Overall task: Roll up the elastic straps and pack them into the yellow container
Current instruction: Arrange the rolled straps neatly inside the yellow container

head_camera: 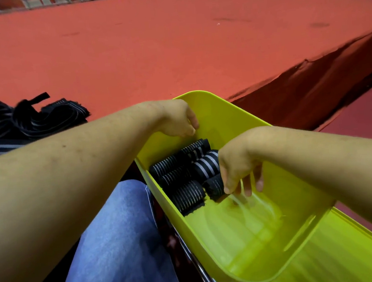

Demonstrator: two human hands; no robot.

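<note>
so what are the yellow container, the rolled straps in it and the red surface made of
yellow container: looks like moulded plastic, glossy, with light glinting off its smooth walls.
rolled straps: woven elastic fabric, matte black with white stripes; ribbed weave and a frayed end show.
red surface: probably a matte cloth cover, since it wrinkles and drapes at the edge.

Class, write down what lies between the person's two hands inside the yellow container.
In the head view, rolled striped straps lie packed between the left hand at the far rim of the yellow container and the right hand.
</note>
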